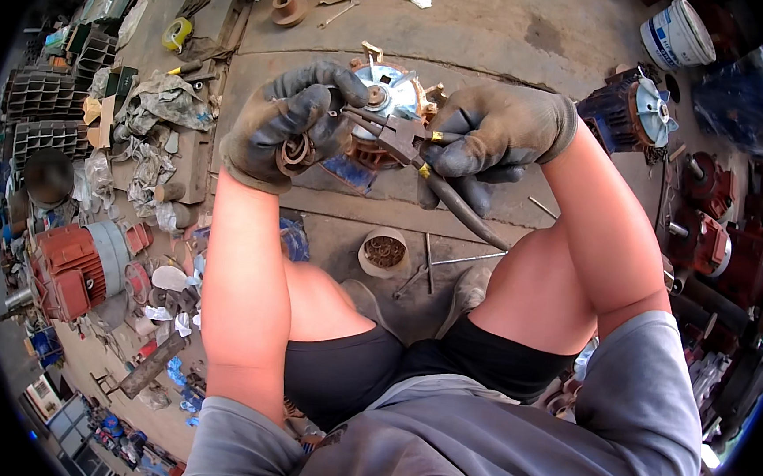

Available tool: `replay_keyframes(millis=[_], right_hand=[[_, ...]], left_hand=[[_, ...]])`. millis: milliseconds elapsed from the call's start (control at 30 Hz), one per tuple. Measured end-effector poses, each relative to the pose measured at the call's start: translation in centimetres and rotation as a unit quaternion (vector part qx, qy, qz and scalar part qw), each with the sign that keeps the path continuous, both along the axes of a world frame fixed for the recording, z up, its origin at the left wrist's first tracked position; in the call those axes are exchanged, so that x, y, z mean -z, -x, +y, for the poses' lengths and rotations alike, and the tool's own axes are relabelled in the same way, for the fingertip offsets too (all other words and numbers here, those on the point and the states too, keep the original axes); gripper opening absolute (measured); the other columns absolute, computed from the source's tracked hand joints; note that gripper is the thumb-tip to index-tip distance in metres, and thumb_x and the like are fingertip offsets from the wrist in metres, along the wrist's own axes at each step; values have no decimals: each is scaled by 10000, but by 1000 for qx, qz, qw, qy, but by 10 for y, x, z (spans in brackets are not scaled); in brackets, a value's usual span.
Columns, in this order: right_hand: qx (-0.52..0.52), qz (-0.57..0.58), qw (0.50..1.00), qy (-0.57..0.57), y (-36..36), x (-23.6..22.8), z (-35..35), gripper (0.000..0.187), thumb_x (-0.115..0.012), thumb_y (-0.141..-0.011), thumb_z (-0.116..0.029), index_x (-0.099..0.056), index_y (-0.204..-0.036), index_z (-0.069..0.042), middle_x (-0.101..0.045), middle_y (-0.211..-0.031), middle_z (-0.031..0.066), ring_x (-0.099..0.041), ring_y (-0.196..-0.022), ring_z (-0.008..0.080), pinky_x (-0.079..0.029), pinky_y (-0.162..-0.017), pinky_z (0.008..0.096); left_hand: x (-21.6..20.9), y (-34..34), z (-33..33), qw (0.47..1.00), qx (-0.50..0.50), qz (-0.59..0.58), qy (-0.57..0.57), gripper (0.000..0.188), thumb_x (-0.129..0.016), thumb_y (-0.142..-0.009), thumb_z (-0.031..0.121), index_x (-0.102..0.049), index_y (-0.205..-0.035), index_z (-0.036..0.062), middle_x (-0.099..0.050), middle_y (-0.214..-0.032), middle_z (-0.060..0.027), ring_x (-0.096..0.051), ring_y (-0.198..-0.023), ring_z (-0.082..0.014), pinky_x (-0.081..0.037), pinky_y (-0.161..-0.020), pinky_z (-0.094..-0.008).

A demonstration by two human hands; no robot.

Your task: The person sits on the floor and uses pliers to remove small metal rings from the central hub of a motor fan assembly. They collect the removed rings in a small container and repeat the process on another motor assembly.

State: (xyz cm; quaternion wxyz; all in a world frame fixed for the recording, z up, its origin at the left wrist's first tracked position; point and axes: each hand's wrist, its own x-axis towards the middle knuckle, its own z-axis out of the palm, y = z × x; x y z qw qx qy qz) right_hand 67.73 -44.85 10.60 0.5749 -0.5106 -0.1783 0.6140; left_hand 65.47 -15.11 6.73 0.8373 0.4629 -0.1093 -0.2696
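My right hand (499, 140), in a worn dark work glove, grips a pair of snap-ring pliers (397, 137) with dark handles and yellow bands. One handle slants down past the fingers toward my knee. My gloved left hand (288, 121) is closed around a few rusty snap rings (296, 154), and its thumb and forefinger are pinched close to the plier tips. Whether a ring sits on the tips is too small to tell. Just behind the pliers stands an electric motor (390, 88) with a pale blue end, partly hidden by both hands.
Between my feet are a round tub (385, 252) of small rusty parts and a T-handle wrench (430, 263). A blue motor (629, 114) and a white bucket (679, 36) stand at far right. On the left lie a red motor (70, 269) and crumpled rags (165, 103).
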Motion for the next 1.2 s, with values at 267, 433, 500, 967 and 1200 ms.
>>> replay_keyframes(millis=[267,433,500,967,1200], right_hand=[[-19,-47,998,32,0,-4,3,298,-764,-965,-306,-788,-1072,-29,-745,-718,53,-553,-511,48,-368,-434,238],[-22,-215,954,209,8,-24,4,292,-803,-935,-321,-788,-1035,-47,-737,-705,30,-560,-553,57,-392,-474,266],[-48,-226,948,219,6,-28,3,298,-813,-929,-331,-783,-1001,-43,-731,-699,26,-556,-548,55,-396,-474,261],[-37,-406,900,155,29,-27,23,372,-951,-763,-262,-715,-909,-15,-670,-706,-5,-577,-628,95,-464,-557,306],[69,-98,992,48,41,10,23,391,-837,-906,-289,-722,-1129,11,-754,-1004,130,-698,-871,194,-583,-755,334]], left_hand=[[-3,-2,5,998,23,-10,-49,611,-810,-915,432,-625,-1185,-83,-543,-674,8,-483,-567,-92,-359,-522,-246],[-19,-7,6,985,81,14,-149,418,-761,-968,307,-693,-1182,-45,-607,-772,35,-500,-647,-25,-360,-573,-190],[-19,-8,7,977,113,21,-180,286,-708,-1005,209,-718,-1172,-23,-679,-894,15,-515,-721,-1,-363,-615,-169],[-24,7,6,993,-15,0,-119,532,-848,-887,408,-677,-1127,-34,-639,-859,15,-514,-626,-21,-396,-535,-173],[-23,6,0,997,-5,-13,-82,541,-844,-890,433,-664,-1119,-23,-647,-934,-8,-518,-634,-11,-396,-526,-164]])
